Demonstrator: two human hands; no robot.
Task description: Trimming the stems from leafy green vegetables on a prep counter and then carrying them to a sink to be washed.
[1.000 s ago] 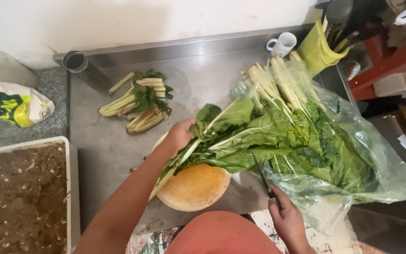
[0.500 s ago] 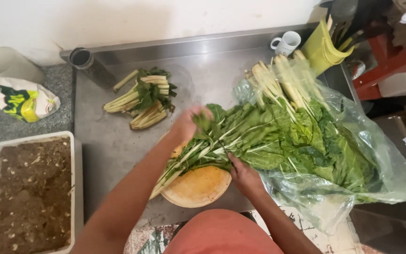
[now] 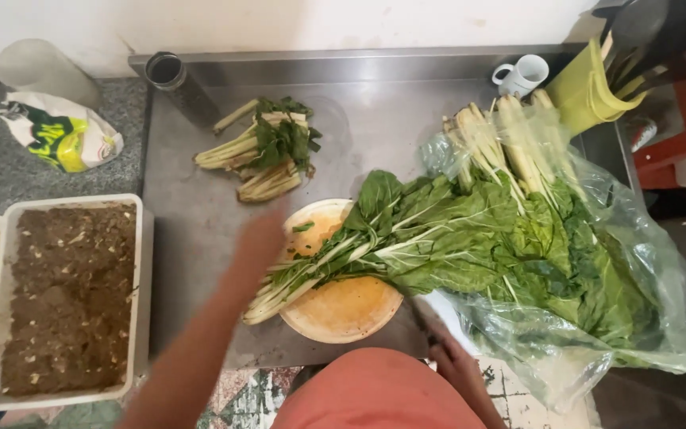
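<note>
Chard bunch laid across round wooden board, long axis slanting from pale stem ends at lower left to leaves at upper right, tips touching clear plastic bag of more greens; left hand blurred, hovering over stem ends, arm reaching in from lower left, grip impossible to tell; right hand low at counter's near edge, closed on dark knife handle; bare steel counter left of board; cut stalks behind; white tray far left.

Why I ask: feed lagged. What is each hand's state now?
Left hand: blurred by chard stems, cannot tell.
Right hand: grip unclear, cannot tell.
</note>
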